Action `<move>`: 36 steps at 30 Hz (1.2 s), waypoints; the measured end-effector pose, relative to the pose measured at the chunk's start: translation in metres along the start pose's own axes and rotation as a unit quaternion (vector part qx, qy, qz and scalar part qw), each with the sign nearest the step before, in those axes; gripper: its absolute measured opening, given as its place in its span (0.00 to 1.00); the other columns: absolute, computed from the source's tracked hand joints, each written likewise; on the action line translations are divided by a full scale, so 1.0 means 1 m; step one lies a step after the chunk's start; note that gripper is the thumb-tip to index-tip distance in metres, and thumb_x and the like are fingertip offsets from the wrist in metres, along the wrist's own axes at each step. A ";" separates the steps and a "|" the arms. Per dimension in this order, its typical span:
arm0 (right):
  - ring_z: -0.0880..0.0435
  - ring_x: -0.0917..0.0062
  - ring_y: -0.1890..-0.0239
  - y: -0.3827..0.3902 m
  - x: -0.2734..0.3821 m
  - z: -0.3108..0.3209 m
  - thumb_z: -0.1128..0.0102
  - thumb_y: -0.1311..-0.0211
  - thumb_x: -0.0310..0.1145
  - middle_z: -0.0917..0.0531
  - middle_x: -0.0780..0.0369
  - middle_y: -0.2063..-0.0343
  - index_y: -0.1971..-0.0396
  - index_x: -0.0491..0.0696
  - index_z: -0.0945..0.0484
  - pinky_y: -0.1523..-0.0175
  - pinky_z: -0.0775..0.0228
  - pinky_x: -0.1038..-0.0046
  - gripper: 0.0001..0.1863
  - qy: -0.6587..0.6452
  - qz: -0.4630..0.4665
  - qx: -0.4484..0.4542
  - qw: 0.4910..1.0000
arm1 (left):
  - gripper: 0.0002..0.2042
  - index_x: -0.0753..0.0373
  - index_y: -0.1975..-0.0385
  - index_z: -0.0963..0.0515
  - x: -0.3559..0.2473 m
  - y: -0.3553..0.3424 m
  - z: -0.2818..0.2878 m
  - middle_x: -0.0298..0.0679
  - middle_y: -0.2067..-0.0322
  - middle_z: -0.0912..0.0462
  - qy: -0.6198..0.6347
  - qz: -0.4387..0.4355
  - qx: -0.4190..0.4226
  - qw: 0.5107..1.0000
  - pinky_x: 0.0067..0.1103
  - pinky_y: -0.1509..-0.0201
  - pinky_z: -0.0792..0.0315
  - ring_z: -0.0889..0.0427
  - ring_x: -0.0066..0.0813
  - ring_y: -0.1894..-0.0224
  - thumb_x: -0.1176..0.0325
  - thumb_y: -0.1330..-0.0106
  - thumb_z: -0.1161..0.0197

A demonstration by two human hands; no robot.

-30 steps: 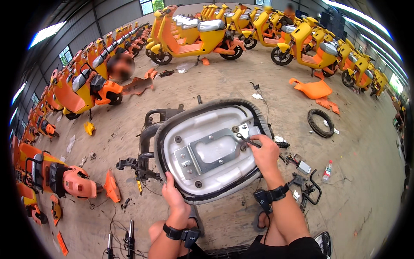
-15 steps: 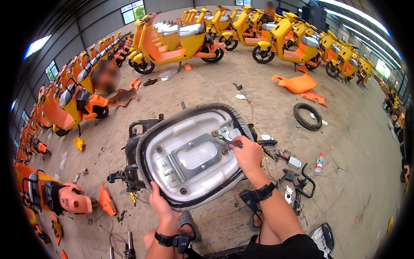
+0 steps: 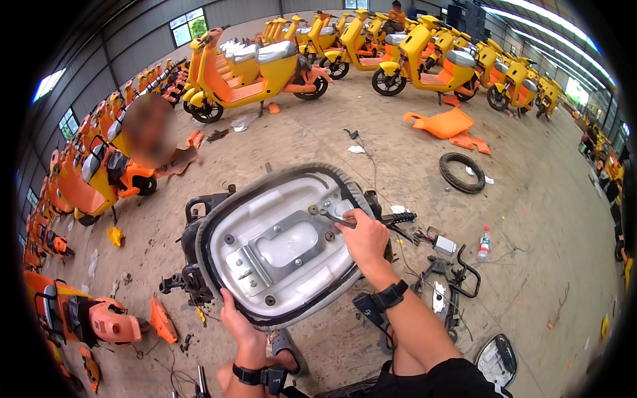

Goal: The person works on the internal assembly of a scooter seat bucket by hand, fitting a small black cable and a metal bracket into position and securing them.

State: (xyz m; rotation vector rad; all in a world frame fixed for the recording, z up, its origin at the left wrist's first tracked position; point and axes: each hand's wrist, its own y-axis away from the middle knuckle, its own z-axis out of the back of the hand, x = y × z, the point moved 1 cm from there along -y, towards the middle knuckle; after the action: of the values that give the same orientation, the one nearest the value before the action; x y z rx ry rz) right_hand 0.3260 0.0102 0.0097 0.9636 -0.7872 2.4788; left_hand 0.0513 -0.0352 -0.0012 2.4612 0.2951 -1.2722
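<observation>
An upturned scooter seat (image 3: 312, 286), white plastic underneath with a dark rim, rests over a black frame (image 3: 192, 249). My left hand (image 3: 240, 330) holds the seat's near left edge, its thumb on the rim and its fingers hidden beneath. In my right hand (image 3: 367, 242), closed, is a dark metal wrench (image 3: 337, 219). The wrench head lies against a small metal bracket (image 3: 338, 207) at the seat's far right end; whether it sits on a bolt I cannot tell. A bolted metal plate (image 3: 255, 268) covers the middle of the underside.
Yellow and orange scooters (image 3: 265, 76) stand in rows behind and to the left. On the floor lie a tyre (image 3: 462, 174), an orange panel (image 3: 441, 124), a plastic bottle (image 3: 484, 243), a silver box (image 3: 444, 245) and another seat (image 3: 496, 361). A person (image 3: 396, 16) sits far back.
The view has shifted, so the surroundings stand a little further left. The right hand still holds the wrench at the same bracket, and the left hand keeps its hold on the seat.
</observation>
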 end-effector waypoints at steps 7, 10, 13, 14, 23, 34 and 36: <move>0.16 0.60 0.67 0.004 -0.005 0.004 0.32 0.49 0.33 0.15 0.58 0.71 0.66 0.52 0.17 0.63 0.28 0.61 0.09 -0.009 0.090 0.005 0.996 | 0.23 0.71 0.53 0.24 -0.002 0.002 -0.001 0.43 0.55 0.19 -0.019 -0.007 -0.017 1.000 0.27 0.51 0.27 0.19 0.32 0.56 0.52 0.27 0.46; 0.16 0.60 0.67 0.002 -0.005 0.002 0.33 0.49 0.32 0.14 0.59 0.70 0.66 0.51 0.17 0.63 0.27 0.62 0.09 0.008 0.044 0.008 0.999 | 0.23 0.71 0.53 0.24 -0.002 0.004 -0.004 0.43 0.55 0.19 -0.016 -0.003 -0.013 1.000 0.27 0.50 0.27 0.19 0.32 0.56 0.52 0.27 0.46; 0.16 0.60 0.67 0.000 -0.002 0.004 0.34 0.48 0.31 0.14 0.59 0.70 0.65 0.51 0.17 0.63 0.27 0.62 0.09 0.003 0.043 0.003 0.999 | 0.23 0.71 0.53 0.24 -0.002 0.001 -0.001 0.43 0.55 0.19 -0.013 -0.004 -0.012 1.000 0.27 0.50 0.27 0.19 0.32 0.56 0.52 0.27 0.46; 0.16 0.60 0.68 0.002 -0.002 0.003 0.34 0.48 0.32 0.14 0.58 0.71 0.65 0.51 0.17 0.63 0.27 0.62 0.09 -0.004 0.063 0.000 0.998 | 0.23 0.71 0.53 0.24 -0.002 0.000 0.001 0.43 0.55 0.19 -0.011 -0.004 -0.013 1.000 0.27 0.50 0.27 0.19 0.33 0.56 0.52 0.27 0.46; 0.16 0.61 0.69 0.000 -0.005 -0.001 0.29 0.52 0.34 0.14 0.59 0.72 0.67 0.53 0.16 0.65 0.26 0.65 0.10 -0.011 0.040 -0.014 0.999 | 0.23 0.73 0.52 0.25 0.004 -0.002 0.004 0.45 0.54 0.19 0.017 -0.004 0.018 1.000 0.28 0.49 0.27 0.19 0.34 0.55 0.53 0.27 0.46; 0.16 0.61 0.70 0.004 -0.004 -0.003 0.30 0.52 0.32 0.16 0.60 0.76 0.67 0.52 0.16 0.66 0.27 0.67 0.10 -0.027 0.050 -0.037 0.998 | 0.24 0.73 0.51 0.25 0.003 -0.006 0.009 0.45 0.53 0.20 -0.010 -0.017 -0.005 1.000 0.28 0.49 0.27 0.19 0.34 0.54 0.53 0.26 0.48; 0.16 0.61 0.70 0.005 -0.001 -0.002 0.31 0.52 0.32 0.15 0.60 0.74 0.68 0.52 0.16 0.66 0.27 0.66 0.09 -0.031 0.072 -0.024 0.997 | 0.23 0.73 0.51 0.25 0.005 -0.009 0.008 0.45 0.53 0.20 -0.012 -0.024 -0.010 1.000 0.28 0.49 0.27 0.20 0.34 0.54 0.53 0.26 0.48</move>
State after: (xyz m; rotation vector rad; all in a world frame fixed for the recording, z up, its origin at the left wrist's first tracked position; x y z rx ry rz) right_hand 0.3235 0.0073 0.0059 1.0027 -0.9641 2.5496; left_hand 0.0452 -0.0298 -0.0120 2.4343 0.3607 -1.3103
